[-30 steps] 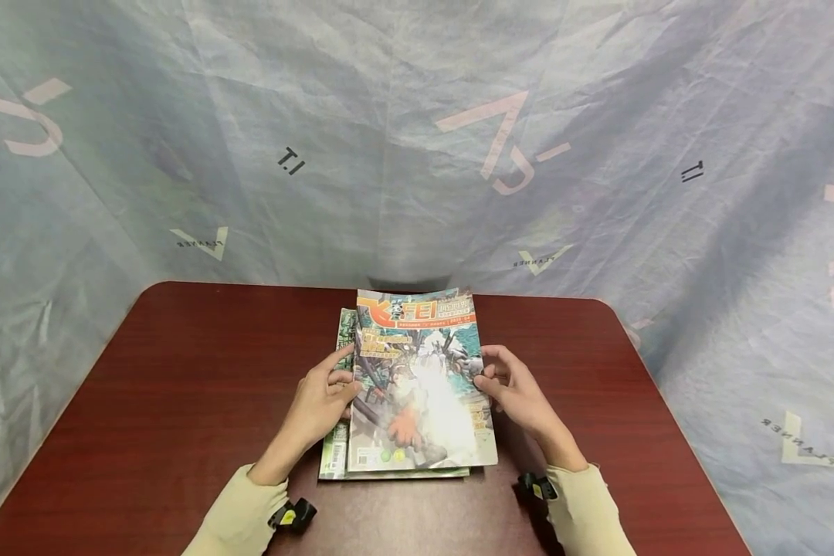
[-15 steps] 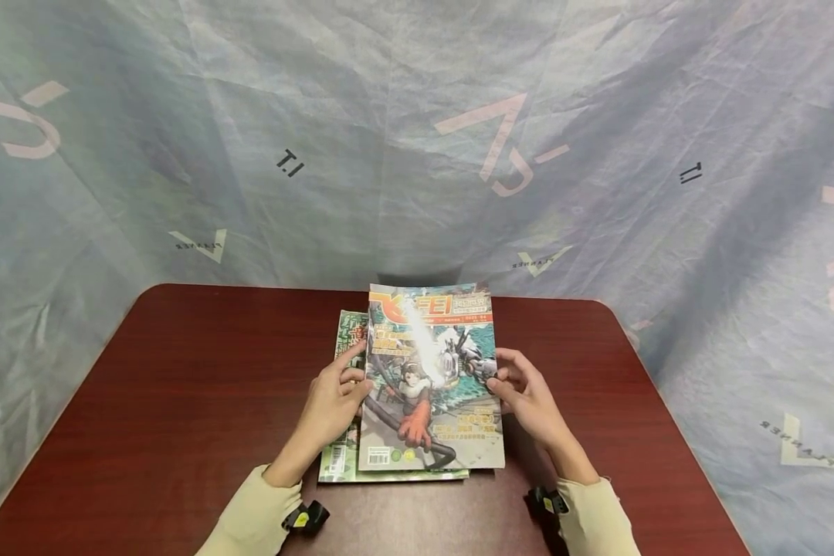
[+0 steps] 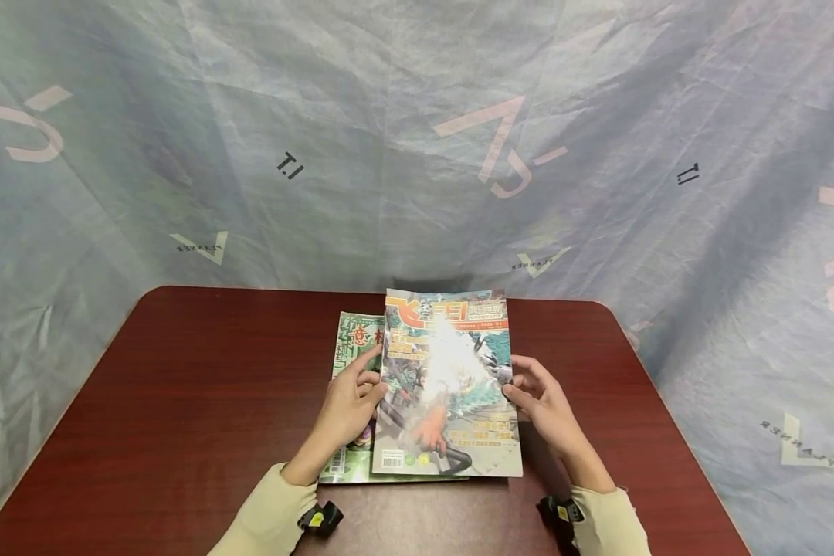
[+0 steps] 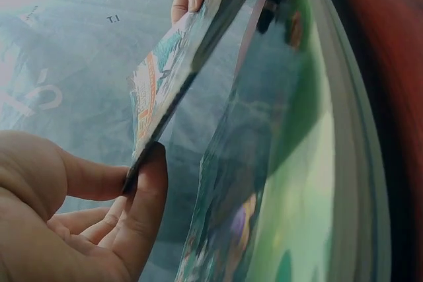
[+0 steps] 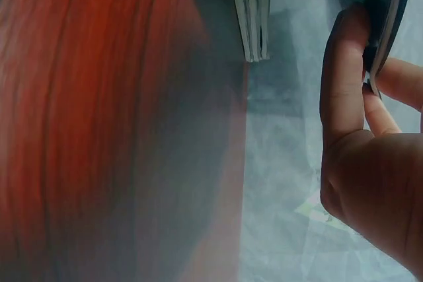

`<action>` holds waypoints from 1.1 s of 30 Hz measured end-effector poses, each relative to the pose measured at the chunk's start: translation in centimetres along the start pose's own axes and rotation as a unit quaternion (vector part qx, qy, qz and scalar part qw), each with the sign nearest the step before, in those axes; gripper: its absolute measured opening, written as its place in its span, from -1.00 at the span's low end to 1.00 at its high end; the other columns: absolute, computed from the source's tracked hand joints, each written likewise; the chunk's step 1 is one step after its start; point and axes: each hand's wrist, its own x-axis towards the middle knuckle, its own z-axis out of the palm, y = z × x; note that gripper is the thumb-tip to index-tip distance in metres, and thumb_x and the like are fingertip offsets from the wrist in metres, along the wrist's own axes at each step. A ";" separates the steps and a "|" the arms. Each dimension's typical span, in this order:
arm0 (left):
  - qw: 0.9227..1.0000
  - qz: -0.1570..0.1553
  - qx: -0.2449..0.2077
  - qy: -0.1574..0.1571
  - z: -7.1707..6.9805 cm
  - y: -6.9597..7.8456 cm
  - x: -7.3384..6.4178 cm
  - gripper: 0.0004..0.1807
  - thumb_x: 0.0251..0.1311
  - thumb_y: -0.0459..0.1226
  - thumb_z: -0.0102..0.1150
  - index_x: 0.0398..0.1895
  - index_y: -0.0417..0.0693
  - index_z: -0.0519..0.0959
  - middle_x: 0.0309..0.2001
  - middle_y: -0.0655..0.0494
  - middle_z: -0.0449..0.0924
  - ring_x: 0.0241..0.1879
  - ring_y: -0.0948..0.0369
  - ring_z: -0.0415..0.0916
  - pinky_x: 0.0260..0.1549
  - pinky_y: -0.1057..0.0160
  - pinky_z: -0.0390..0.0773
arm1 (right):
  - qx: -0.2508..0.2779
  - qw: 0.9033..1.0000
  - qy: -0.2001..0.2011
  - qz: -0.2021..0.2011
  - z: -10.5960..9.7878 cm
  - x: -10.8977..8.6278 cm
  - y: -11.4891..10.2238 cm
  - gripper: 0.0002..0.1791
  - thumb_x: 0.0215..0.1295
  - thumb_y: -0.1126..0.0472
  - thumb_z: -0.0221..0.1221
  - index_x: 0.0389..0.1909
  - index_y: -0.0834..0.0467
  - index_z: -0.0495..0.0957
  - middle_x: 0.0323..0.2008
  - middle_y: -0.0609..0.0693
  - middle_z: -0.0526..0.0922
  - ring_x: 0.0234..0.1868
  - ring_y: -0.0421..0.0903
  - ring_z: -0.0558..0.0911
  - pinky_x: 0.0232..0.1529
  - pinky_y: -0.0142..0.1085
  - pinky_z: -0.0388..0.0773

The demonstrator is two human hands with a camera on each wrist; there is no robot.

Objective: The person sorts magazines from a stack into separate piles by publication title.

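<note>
A glossy magazine (image 3: 417, 425) with an orange title and a figure on its cover is held raised by both hands. My left hand (image 3: 350, 405) pinches its left edge between thumb and fingers, which the left wrist view shows from the side. On the opposite edge my right hand (image 3: 545, 401) pinches it the same way; the right wrist view shows those fingers (image 5: 347, 77) at the edge. Below lies a green magazine (image 3: 347, 463) with red characters, mostly covered by the raised one. In the left wrist view a gap separates the held magazine (image 4: 175, 77) from the green cover (image 4: 297, 183).
The magazines on the table form a stack whose page edges (image 5: 251, 11) show in the right wrist view. A dark red wooden table (image 3: 201, 386) lies beneath. Behind it hangs a grey printed cloth (image 3: 389, 154). Each wrist wears a black camera (image 3: 322, 520).
Both hands have moved right with the magazine held between them. More of the green magazine's left side now shows. Glare on the held cover has shifted.
</note>
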 end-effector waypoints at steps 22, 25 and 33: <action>0.999 -0.001 -0.009 -0.051 5.9 0.7 -0.3 -0.25 0.51 -0.46 0.25 0.72 -0.20 0.30 -0.01 -0.19 0.78 -0.14 0.00 0.79 -0.40 0.27 0.64 | 0.012 1.000 0.002 -0.012 -5.7 -2.8 1.9 -0.52 0.64 0.43 0.19 0.47 0.35 0.37 -0.30 -0.15 0.61 -0.48 -0.13 0.32 -0.48 -0.10 0.18; 0.998 -0.006 -0.007 -0.055 6.8 0.8 -0.3 -0.24 0.51 -0.44 0.26 0.73 -0.18 0.30 -0.01 -0.17 0.78 -0.15 0.03 0.78 -0.43 0.28 0.61 | 0.015 1.000 0.009 -0.009 -6.4 -3.2 2.1 -0.54 0.63 0.44 0.21 0.44 0.28 0.42 -0.31 -0.15 0.62 -0.49 -0.14 0.33 -0.49 -0.09 0.17; 0.998 0.005 -0.003 -0.055 9.0 1.1 0.6 -0.23 0.49 -0.44 0.28 0.72 -0.19 0.31 -0.02 -0.16 0.80 -0.22 0.09 0.76 -0.47 0.28 0.59 | 0.020 0.999 0.031 -0.003 -8.4 -3.6 2.3 -0.57 0.62 0.46 0.21 0.41 0.23 0.49 -0.35 -0.15 0.60 -0.53 -0.08 0.28 -0.45 -0.06 0.13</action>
